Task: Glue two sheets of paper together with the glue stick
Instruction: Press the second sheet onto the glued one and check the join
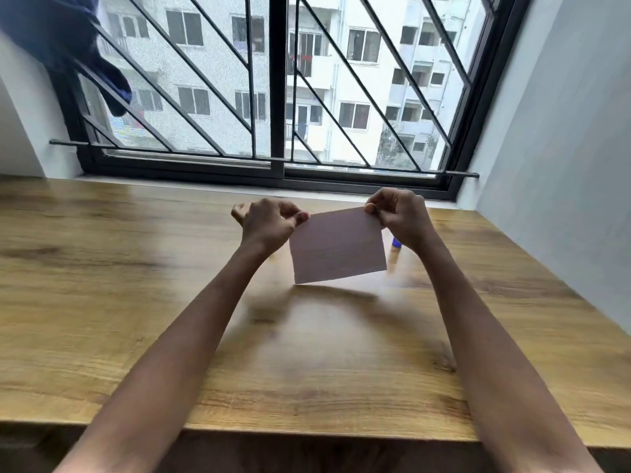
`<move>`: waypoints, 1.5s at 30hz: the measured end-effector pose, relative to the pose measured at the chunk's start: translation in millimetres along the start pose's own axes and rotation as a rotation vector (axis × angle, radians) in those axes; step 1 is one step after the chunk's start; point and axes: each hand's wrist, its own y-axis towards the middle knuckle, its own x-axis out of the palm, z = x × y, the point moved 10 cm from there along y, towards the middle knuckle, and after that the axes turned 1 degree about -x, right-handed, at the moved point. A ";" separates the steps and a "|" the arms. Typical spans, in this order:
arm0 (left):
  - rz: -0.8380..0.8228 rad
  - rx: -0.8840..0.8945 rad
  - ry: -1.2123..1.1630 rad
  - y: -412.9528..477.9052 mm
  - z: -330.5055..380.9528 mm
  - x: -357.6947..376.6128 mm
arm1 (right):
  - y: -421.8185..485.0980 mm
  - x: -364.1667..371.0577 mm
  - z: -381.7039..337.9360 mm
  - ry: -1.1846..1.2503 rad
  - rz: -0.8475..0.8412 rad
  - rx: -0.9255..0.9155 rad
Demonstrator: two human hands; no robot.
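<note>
**Paper held up at both top corners; gluing stage unclear**

Head view. Both hands are raised above the wooden table (136,268), at centre frame, just below the window (273,97). The paper (338,247) hangs between them, clear of the tabletop, with its shadow on the wood beneath. Right hand (399,220): fingers closed in a pinch on the upper right corner. Left hand (269,223): thumb and forefinger pinched at the upper left corner, other fingers curled. The picture is blurred, so I cannot tell whether one sheet or two stacked sheets are held; only one pale face shows.

A small blue thing (396,242) stands on the table just right of the paper, partly hidden behind the right wrist. Likely the glue stick, though too little shows to be sure. A dark blue cloth (68,46) hangs at upper left of frame.

Judgement: the step in hand looks like handling or checking the sheet, either before glue goes on or after pressing. No glue is visible on the facing side.

Next move calls for: lay the paper flat, free one hand for the stick, keep edges square when the sheets meet.
</note>
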 end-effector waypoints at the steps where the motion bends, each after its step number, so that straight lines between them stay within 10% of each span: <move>1: -0.001 -0.006 0.011 0.1 -3.6 -1.8 | 0.3 -2.3 1.1 -0.006 0.006 -0.001; 16: -0.016 -0.215 -0.257 -2.1 -38.4 9.1 | -10.5 11.0 30.4 0.605 0.058 0.376; 25: -0.700 0.024 -0.618 -29.9 18.1 41.5 | 1.5 -41.3 -14.8 0.139 0.371 0.113; 35: 0.023 0.299 -0.430 -9.8 36.0 -17.5 | -18.1 -6.6 -109.3 -0.308 0.309 -0.557; 45: 0.088 0.376 -0.502 -16.6 40.3 -27.5 | -30.5 29.9 -126.2 -0.346 0.117 -0.738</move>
